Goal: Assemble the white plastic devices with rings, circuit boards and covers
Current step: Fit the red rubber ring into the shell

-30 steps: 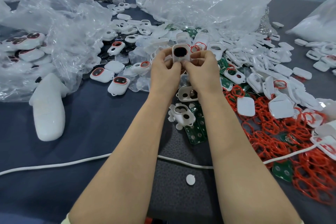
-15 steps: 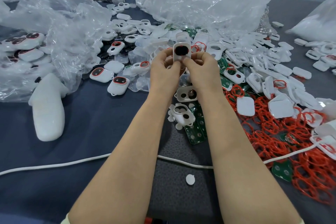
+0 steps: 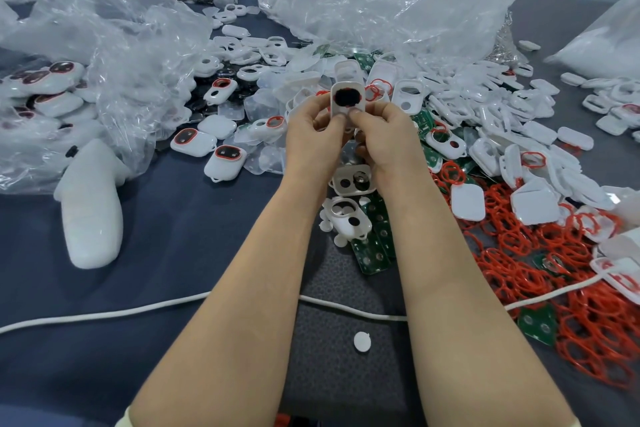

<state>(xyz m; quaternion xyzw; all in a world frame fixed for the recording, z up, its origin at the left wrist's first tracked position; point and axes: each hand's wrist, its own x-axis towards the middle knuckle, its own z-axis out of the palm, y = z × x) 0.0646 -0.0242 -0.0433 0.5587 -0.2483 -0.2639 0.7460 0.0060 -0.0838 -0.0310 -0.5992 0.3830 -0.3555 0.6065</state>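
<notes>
Several finished devices lie at left; we pinch one shell in both hands, with heaps of rings and boards left.

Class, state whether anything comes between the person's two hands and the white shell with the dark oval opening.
Nothing visible does. The left hand and right hand both pinch the white shell directly at its lower end, holding it above the pile of loose parts.

Dark blue cloth-covered table
</notes>
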